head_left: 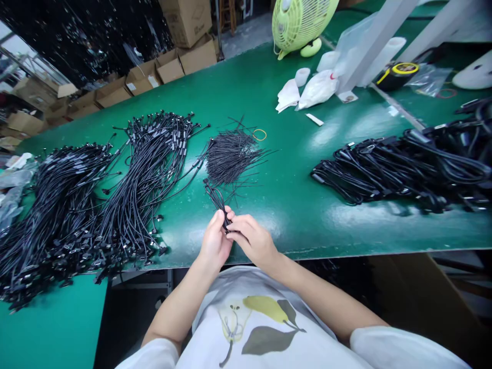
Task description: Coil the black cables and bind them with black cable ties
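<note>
My left hand (216,237) is closed around a folded black cable (216,197), whose looped end sticks out beyond the fingers over the table. My right hand (250,237) meets it from the right, thumb and fingertips pinched at the cable's near end. Whether a tie sits between those fingertips is too small to tell. Just past the hands lies a pile of thin black twist ties (232,156). Left of it, loose black cables (144,169) are spread in a thick bunch, with another bunch of cables (73,189) farther left.
Folded cable bundles (384,169) are heaped at the right. A yellow rubber band (259,135) lies by the ties. Toward the back stand a green fan (302,23), white rolls and bags (317,89), a grey post (374,46) and a tape measure (397,76). Cardboard boxes (142,77) line the far edge.
</note>
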Motion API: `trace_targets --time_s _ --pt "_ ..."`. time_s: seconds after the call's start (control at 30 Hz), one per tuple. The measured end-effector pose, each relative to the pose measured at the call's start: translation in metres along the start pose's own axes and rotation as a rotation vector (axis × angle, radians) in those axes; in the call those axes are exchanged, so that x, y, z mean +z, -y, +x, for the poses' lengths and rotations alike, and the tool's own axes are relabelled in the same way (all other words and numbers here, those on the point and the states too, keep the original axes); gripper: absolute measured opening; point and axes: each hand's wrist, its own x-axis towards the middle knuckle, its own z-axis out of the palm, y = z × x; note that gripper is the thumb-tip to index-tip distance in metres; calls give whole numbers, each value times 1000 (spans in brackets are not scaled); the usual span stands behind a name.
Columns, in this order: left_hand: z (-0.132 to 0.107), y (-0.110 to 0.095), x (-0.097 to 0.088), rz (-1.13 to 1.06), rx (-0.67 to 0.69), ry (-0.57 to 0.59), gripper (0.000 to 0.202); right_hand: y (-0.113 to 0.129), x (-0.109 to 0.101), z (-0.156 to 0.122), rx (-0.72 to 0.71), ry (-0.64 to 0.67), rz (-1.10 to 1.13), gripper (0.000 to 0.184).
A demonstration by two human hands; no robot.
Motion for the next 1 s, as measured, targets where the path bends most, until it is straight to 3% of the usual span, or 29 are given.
trace_targets --time_s 0.07,0.13,0.23,0.3,0.4,0.57,0.63,0.7,0.77,0.83,0.9,0.93,1.0 --pt "-2 2 -5 75 52 15 30 0 -10 4 -19 86 38 13" --pt "-3 3 -11 231 106 28 33 -2 -20 7 55 142 76 12" --pt "-4 3 -17 545 165 106 42 -7 -27 13 309 96 143 38" --pt "-5 -1 -19 720 197 180 44 -10 -27 16 433 135 225 53" --pt "-11 -15 -21 889 160 245 44 -13 -29 19 510 249 397 39" --pt "-21 -27 -29 916 9 344 38 -15 -40 19 525 170 612 38" --pt "-23 -22 -30 916 -60 410 48 -13 -45 18 580 165 718 33" --pt "-25 -19 -31 939 -79 403 51 -12 -54 18 622 180 746 30" --pt "-29 -22 -32 1025 -37 363 36 -10 -67 17 638 220 676 28" --pt "-34 -36 -38 1119 -44 407 19 -6 -84 14 612 321 551 23" --pt "-40 -60 -50 1100 -113 503 18 0 -104 10 514 464 414 18" --pt "-44 -74 -57 1015 -125 514 19 3 -115 7 457 535 359 16" --pt "-54 -103 -70 773 -40 421 20 6 -136 2 383 616 263 17"
